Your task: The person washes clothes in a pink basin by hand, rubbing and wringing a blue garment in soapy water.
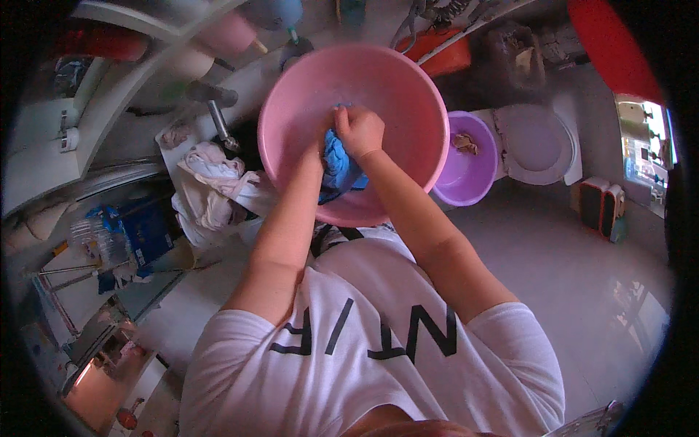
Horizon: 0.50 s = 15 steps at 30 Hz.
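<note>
Inside a large pink basin (429, 95) both my hands are together over a bunched, twisted blue cloth (339, 164). My right hand (360, 131) is closed in a fist on the upper end of the cloth. Close against it on the left, my left hand (328, 127) is closed on the same cloth, its fingers mostly hidden. The cloth's loose lower part hangs between my wrists toward the basin's near side, darker at its bottom edge.
Right of the basin stands a purple basin (466, 178) with a crumpled brown item in it, beside a white toilet (539, 146). At the left, pale clothes (211, 175) lie on a sink under a metal faucet (218, 120). Slippers (601, 207) lean at the far right.
</note>
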### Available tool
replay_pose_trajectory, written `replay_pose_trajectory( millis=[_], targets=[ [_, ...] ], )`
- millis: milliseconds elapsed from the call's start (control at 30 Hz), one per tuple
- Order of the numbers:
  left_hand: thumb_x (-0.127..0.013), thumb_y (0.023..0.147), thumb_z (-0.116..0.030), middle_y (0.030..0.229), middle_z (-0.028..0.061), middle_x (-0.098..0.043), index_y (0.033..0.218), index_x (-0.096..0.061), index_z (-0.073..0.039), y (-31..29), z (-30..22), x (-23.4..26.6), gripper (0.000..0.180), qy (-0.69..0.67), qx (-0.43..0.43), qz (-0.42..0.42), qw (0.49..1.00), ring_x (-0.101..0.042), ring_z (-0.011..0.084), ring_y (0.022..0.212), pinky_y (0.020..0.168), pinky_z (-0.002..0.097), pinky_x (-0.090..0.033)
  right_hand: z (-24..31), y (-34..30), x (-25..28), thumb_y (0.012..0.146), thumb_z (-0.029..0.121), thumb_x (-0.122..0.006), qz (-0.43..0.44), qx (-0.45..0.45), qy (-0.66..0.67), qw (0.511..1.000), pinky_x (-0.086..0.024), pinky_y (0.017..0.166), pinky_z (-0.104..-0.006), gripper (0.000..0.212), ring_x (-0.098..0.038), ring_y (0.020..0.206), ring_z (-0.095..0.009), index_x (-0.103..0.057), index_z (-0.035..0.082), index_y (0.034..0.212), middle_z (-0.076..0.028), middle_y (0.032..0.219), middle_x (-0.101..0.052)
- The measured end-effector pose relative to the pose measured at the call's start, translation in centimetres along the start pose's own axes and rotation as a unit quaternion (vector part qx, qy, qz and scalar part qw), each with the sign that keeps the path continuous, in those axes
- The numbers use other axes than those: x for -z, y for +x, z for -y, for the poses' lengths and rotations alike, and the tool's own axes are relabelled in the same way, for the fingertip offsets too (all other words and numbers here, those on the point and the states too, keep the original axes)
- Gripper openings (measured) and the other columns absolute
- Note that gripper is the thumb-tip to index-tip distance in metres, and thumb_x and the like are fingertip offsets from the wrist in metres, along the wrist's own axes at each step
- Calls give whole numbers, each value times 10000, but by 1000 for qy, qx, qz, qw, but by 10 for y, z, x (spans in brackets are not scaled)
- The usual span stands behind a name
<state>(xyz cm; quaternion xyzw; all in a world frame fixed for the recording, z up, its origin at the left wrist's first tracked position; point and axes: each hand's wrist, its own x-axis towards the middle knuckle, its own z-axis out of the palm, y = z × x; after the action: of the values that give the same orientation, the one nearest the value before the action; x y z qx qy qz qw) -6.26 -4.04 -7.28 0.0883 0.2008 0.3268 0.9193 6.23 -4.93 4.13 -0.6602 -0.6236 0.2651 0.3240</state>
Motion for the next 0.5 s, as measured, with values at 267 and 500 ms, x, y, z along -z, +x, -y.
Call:
replay_pose_trajectory(
  millis=[267, 500],
  targets=[
    [-454, 806, -529, 1011, 98, -628, 1035, -606, -74, -28, -32, -116, 532, -15, -181, -256, 949, -589, 277, 914, 861, 406, -468, -40, 25, 12, 870, 457, -475, -46, -280, 280, 917, -437, 856, -398, 543, -586, 990, -333, -555, -19, 1120, -216, 1089, -602],
    [-460, 817, -551, 1043, 77, -616, 1063, -593, -84, -41, -30, -130, 544, 12, -228, -189, 955, -572, 256, 938, 887, 391, -454, -33, 5, 40, 940, 415, -390, 203, -376, 552, 716, -399, 972, -404, 477, -540, 1071, -286, -473, 57, 1243, -121, 1215, -546]
  ],
)
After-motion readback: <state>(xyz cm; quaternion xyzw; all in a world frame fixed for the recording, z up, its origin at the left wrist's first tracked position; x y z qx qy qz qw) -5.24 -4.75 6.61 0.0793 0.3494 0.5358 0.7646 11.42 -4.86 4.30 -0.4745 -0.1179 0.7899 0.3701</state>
